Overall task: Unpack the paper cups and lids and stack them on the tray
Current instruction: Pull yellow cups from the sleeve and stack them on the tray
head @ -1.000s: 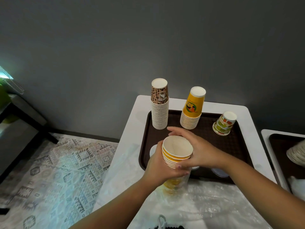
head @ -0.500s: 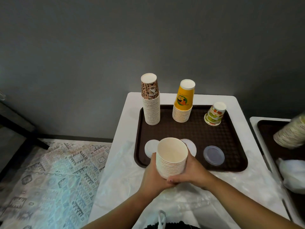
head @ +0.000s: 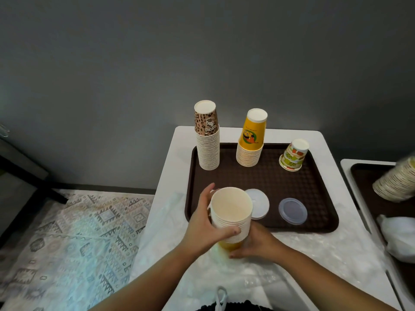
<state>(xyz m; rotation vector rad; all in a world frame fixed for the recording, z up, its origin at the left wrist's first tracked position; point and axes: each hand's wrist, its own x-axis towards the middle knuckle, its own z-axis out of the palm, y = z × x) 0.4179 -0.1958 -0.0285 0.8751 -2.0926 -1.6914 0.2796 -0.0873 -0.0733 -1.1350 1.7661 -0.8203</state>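
A nested stack of paper cups [head: 231,212], mouth up and tilted toward the person, is held in both hands above the near edge of the brown tray [head: 314,189]. The left hand [head: 206,223] wraps its side, thumb across the rims and fingers [head: 207,194] curled round the far side. The right hand [head: 253,243] cups the yellow bottom end from below, fingers closed around it.

Just behind the stack two lids lie flat on the tray: a white lid [head: 259,204], partly hidden by the cups, and a translucent lid [head: 293,211] beside it. Along the tray's far edge stand three upside-down stacks: a tall leopard-print stack [head: 207,140], a yellow stack [head: 251,140], and a short fruit-patterned stack [head: 293,157], leaning a little.

The tray sits on a white counter [head: 179,149], with crumpled clear plastic wrap [head: 303,261] spread over its near part. To the right, a second tray [head: 368,173] carries a blurred stack of cups lying over [head: 397,182] and a white bag [head: 398,234]. A patterned rug [head: 67,239] covers the floor on the left.
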